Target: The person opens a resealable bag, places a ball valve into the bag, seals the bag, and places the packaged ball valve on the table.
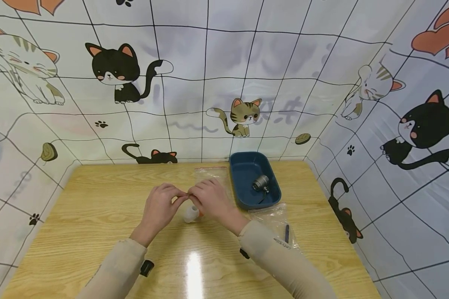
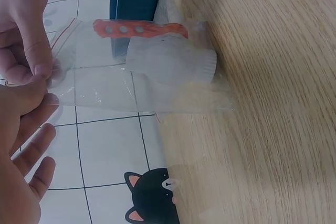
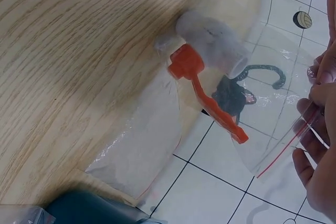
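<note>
My left hand (image 1: 161, 209) and right hand (image 1: 214, 201) meet over the middle of the table. Between thumb and fingers, both pinch the top edge of a clear zip-lock bag (image 2: 100, 87) with a red seal line. The bag hangs down from the fingertips. In its lower part are a white plastic piece with a round, ribbed end (image 2: 170, 61) and an orange plastic piece (image 3: 215, 106), a long strip with a blocky head. In the left wrist view the strip shows several round pale spots. From the head view, the hands partly cover the bag.
A blue tray (image 1: 247, 164) at the back right holds a metal cylinder with a small fitting (image 1: 261, 182). Another clear bag (image 1: 271, 216) with a dark slim item lies before the tray. A flat clear bag (image 3: 147, 129) lies left of the tray. A printed cloth (image 1: 187, 95) hangs behind.
</note>
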`<action>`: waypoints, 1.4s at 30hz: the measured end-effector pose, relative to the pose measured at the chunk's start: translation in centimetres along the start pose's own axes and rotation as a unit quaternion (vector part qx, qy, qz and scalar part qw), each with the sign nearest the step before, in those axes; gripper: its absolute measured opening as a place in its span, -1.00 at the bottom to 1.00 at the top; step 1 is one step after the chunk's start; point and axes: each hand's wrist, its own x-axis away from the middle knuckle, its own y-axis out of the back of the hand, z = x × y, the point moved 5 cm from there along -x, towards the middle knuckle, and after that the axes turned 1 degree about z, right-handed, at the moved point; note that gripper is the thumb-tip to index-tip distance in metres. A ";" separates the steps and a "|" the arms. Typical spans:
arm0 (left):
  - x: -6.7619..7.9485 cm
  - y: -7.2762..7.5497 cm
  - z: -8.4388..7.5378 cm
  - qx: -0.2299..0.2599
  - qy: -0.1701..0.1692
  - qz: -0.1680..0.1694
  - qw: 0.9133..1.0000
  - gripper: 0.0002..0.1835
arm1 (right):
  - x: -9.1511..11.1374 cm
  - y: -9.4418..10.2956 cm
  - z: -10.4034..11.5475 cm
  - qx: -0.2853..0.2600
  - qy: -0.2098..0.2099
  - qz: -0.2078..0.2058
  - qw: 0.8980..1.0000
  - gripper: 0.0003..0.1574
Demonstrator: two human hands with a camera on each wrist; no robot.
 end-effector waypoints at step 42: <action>0.8 0.2 -1.1 -0.008 -0.039 -0.031 0.999 -0.95 | 3.1 -0.7 -4.7 0.042 0.014 -0.034 0.998 -0.94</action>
